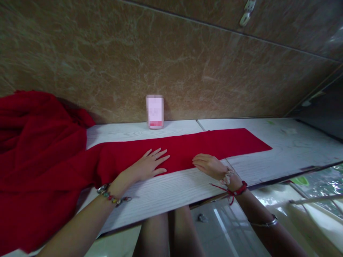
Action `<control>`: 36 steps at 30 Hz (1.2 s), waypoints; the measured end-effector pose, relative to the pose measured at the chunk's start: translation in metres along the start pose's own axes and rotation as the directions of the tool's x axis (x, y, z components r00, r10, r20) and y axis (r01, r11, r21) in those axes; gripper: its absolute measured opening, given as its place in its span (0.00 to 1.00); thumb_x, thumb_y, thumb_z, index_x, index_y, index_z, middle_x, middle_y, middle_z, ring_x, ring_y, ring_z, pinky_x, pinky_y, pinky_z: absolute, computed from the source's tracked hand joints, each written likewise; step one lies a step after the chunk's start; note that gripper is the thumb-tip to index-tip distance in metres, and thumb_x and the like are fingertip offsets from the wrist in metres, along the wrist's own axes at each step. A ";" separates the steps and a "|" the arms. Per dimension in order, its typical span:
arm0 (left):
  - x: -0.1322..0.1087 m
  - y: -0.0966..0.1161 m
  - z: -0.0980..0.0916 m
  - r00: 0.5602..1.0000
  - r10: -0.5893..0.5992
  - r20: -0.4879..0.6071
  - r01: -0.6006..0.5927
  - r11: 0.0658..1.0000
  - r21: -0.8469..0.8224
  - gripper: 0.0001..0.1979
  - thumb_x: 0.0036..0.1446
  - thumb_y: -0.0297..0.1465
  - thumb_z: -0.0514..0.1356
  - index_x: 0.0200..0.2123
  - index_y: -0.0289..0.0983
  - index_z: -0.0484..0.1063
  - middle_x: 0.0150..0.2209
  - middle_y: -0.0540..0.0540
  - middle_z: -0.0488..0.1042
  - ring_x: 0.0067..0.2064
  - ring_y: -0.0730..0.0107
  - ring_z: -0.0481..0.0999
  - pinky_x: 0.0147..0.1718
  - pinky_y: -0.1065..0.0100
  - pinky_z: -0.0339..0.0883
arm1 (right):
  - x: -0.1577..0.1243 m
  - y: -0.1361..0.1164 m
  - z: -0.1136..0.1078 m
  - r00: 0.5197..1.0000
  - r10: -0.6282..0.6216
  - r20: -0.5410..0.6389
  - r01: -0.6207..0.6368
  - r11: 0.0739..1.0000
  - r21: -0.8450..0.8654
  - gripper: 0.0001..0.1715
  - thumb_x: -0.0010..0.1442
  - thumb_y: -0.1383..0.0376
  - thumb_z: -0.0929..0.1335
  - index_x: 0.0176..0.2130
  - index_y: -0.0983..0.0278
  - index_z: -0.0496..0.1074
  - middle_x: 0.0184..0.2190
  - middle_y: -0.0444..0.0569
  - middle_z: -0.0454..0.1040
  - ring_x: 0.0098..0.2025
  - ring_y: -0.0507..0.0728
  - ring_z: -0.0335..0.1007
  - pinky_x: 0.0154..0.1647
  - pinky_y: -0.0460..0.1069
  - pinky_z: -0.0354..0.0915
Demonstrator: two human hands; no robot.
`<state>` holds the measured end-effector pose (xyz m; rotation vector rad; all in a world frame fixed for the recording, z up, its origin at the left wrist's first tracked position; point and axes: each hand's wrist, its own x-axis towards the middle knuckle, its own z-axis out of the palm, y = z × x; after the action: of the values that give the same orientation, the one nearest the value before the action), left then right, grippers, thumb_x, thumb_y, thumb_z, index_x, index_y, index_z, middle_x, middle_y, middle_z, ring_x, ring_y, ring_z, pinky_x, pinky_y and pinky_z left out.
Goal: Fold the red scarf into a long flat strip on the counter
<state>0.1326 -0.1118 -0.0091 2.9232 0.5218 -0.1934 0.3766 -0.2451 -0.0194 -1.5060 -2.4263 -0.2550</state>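
A long strip of red cloth [214,144] lies flat along the white wood-grain table [166,189], and the rest of it is bunched in a heap at the left. My left hand [150,165] rests flat on the strip with fingers spread, a ring on one finger and a beaded bracelet at the wrist. My right hand [210,165] lies palm down on the cloth's near edge, fingers extended leftward, red string bracelets on the wrist. Neither hand holds anything.
A small upright card [154,111] stands at the table's back edge against the brown marble wall [171,60]. My knees show under the table's near edge. A glossy floor and a green object [300,180] lie to the right.
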 end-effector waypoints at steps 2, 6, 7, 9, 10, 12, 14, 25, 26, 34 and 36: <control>0.000 0.000 0.000 1.000 0.002 0.000 -0.002 1.000 -0.003 0.28 0.59 0.46 0.43 0.60 0.44 0.46 0.62 0.45 0.44 0.62 0.58 0.41 0.56 0.51 0.38 | 0.000 -0.002 -0.001 0.999 0.033 -0.043 -0.032 0.999 0.021 0.15 0.60 0.68 0.57 0.33 0.65 0.71 0.33 0.53 0.75 0.37 0.55 0.70 0.39 0.52 0.69; 0.000 -0.003 0.001 0.999 0.001 -0.038 -0.002 1.000 -0.015 0.28 0.58 0.46 0.43 0.60 0.44 0.46 0.63 0.44 0.42 0.62 0.56 0.39 0.56 0.48 0.39 | -0.001 -0.004 -0.003 0.981 0.131 -0.141 -0.113 0.986 0.125 0.13 0.59 0.69 0.57 0.34 0.64 0.69 0.37 0.53 0.74 0.44 0.55 0.68 0.44 0.53 0.67; 0.000 -0.005 0.001 0.999 -0.006 -0.044 0.005 1.000 -0.016 0.28 0.58 0.47 0.43 0.60 0.44 0.46 0.63 0.44 0.42 0.62 0.56 0.39 0.56 0.48 0.39 | -0.002 -0.005 -0.004 0.982 0.142 -0.121 -0.124 0.982 0.145 0.13 0.58 0.69 0.57 0.34 0.63 0.69 0.39 0.53 0.73 0.46 0.55 0.67 0.45 0.53 0.66; -0.001 -0.007 0.001 0.999 -0.025 -0.031 0.024 1.000 -0.015 0.29 0.57 0.47 0.43 0.60 0.45 0.46 0.63 0.44 0.42 0.62 0.54 0.39 0.55 0.47 0.38 | -0.005 -0.006 -0.004 0.990 0.142 -0.023 -0.137 0.978 0.158 0.11 0.57 0.70 0.59 0.33 0.63 0.69 0.42 0.52 0.73 0.50 0.56 0.64 0.48 0.54 0.65; -0.001 -0.008 0.001 0.999 -0.034 -0.014 0.034 0.999 -0.014 0.29 0.57 0.48 0.43 0.60 0.45 0.46 0.63 0.44 0.42 0.62 0.54 0.39 0.55 0.47 0.38 | -0.007 -0.007 -0.003 0.989 0.142 0.029 -0.144 0.978 0.152 0.10 0.57 0.70 0.59 0.32 0.63 0.69 0.43 0.51 0.72 0.51 0.56 0.64 0.48 0.55 0.64; -0.002 -0.009 -0.001 0.999 -0.047 0.018 0.047 0.999 -0.012 0.29 0.57 0.48 0.44 0.60 0.46 0.46 0.63 0.45 0.42 0.62 0.55 0.39 0.56 0.48 0.37 | -0.010 -0.008 -0.002 0.984 0.150 0.101 -0.162 0.978 0.132 0.09 0.56 0.71 0.61 0.32 0.63 0.69 0.45 0.52 0.71 0.52 0.58 0.62 0.49 0.57 0.62; -0.003 -0.011 -0.002 0.998 -0.049 0.040 0.049 0.999 -0.017 0.29 0.57 0.47 0.44 0.60 0.46 0.46 0.63 0.46 0.41 0.63 0.57 0.38 0.56 0.49 0.37 | -0.012 -0.009 -0.002 0.981 0.155 0.116 -0.169 0.977 0.131 0.08 0.55 0.70 0.62 0.33 0.64 0.70 0.46 0.54 0.70 0.52 0.59 0.62 0.50 0.58 0.61; -0.007 -0.013 -0.006 0.995 -0.095 0.042 0.096 0.995 -0.006 0.29 0.56 0.49 0.45 0.59 0.46 0.49 0.62 0.46 0.46 0.62 0.54 0.42 0.55 0.48 0.40 | -0.027 0.001 0.007 0.914 0.369 0.167 -0.379 0.925 0.031 0.25 0.59 0.58 0.60 0.55 0.60 0.59 0.57 0.55 0.58 0.60 0.63 0.47 0.54 0.65 0.52; -0.005 -0.010 -0.007 0.994 -0.108 0.031 0.108 0.994 -0.006 0.29 0.56 0.49 0.44 0.59 0.46 0.50 0.62 0.45 0.46 0.62 0.54 0.43 0.55 0.48 0.40 | -0.029 0.002 0.009 0.913 0.363 0.187 -0.374 0.927 0.026 0.25 0.59 0.58 0.60 0.55 0.59 0.59 0.57 0.55 0.57 0.60 0.62 0.47 0.55 0.65 0.51; 0.056 0.022 -0.016 0.982 -0.111 -0.152 0.108 0.994 -0.027 0.28 0.58 0.47 0.41 0.59 0.43 0.48 0.63 0.44 0.43 0.62 0.52 0.40 0.55 0.48 0.40 | -0.028 0.010 0.005 0.945 0.301 0.127 -0.310 0.949 0.055 0.19 0.58 0.60 0.62 0.50 0.55 0.66 0.55 0.49 0.62 0.58 0.58 0.53 0.55 0.54 0.56; 0.070 0.026 -0.013 0.979 -0.157 -0.131 0.153 0.987 -0.044 0.29 0.58 0.47 0.41 0.60 0.42 0.47 0.63 0.43 0.42 0.62 0.49 0.39 0.55 0.45 0.40 | -0.023 0.015 0.000 0.941 0.313 0.131 -0.321 0.946 0.048 0.20 0.58 0.61 0.61 0.51 0.59 0.65 0.54 0.52 0.63 0.57 0.59 0.54 0.55 0.55 0.57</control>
<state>0.2082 -0.1098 -0.0035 2.8769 0.7667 -0.0065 0.3998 -0.2581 -0.0267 -1.8982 -2.2052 -0.0126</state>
